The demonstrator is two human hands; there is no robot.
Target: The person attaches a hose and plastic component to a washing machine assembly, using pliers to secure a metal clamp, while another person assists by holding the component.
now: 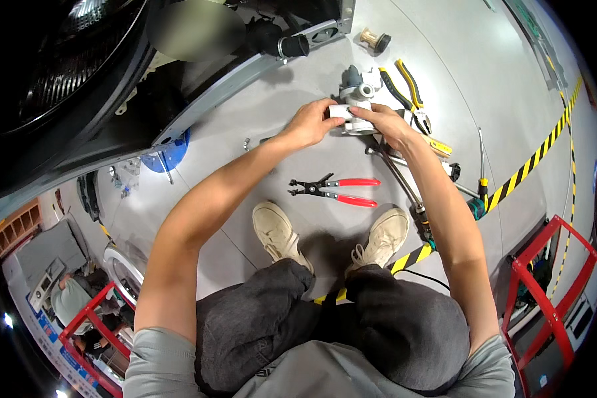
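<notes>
Ahead of me, a white and grey plastic pump (359,126) with several pipe stubs is between my hands, low over the floor. The fingers of my left hand (312,123) close on its left pipe stub. My right hand (390,125) grips the body from the right, its thumb near the same stub. Beyond it lies a beige filter insert (374,40) with a dark cap. Yellow-and-black pliers (411,93) lie spread just right of the pump. Closer to my shoes are hose clamp pliers (331,188) with red handles.
At upper left stands an opened machine (225,89) with a black clamped hose (293,46) sticking out. A blue dish (174,154) sits by its edge. Screwdrivers (482,182) and striped tape (537,152) are to my right, near a red frame (544,292). Another person (73,302) is at far left.
</notes>
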